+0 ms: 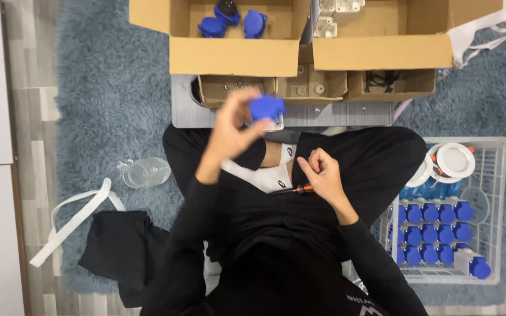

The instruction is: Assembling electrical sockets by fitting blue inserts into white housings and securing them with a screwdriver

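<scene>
Right hand (322, 174), lap level at centre frame, fisted round a screwdriver (297, 189), shaft pointing left. Left hand (232, 131) raised up-left of it, fingers pinching a blue part (266, 108) before the boxes (235, 55).

the blue cap (266, 108) looks like smooth matt plastic, same as the blue parts (434, 234) in the white wire basket (502, 175). Boxes (232, 55) are plain matt cardboard, the rug (112, 105) is shaggy grey-blue pile, and the bottle (146, 172) is clear glossy plastic.
</scene>
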